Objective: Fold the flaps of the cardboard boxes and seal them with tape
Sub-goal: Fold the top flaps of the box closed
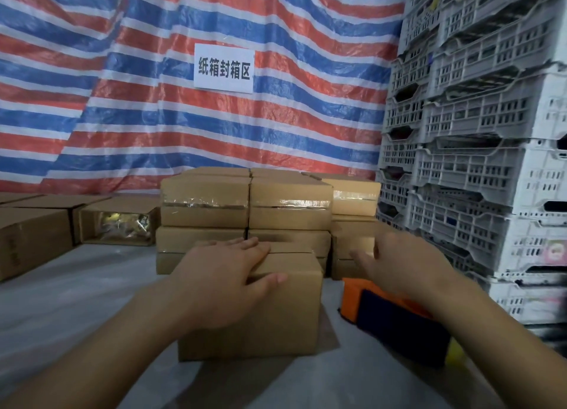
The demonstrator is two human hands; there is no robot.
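A small brown cardboard box stands on the pale plastic-covered surface in front of me, its top flaps folded down. My left hand lies flat on the box's top, fingers straight, thumb over the front top edge. My right hand hovers in the air to the right of the box, fingers spread and holding nothing, blurred. Below it lies an orange and dark blue tape dispenser on the surface.
Behind the box stands a stack of taped cardboard boxes. At the left lie more boxes, one open-ended box showing its contents. Stacked white plastic crates fill the right side. A striped tarp with a paper sign hangs behind.
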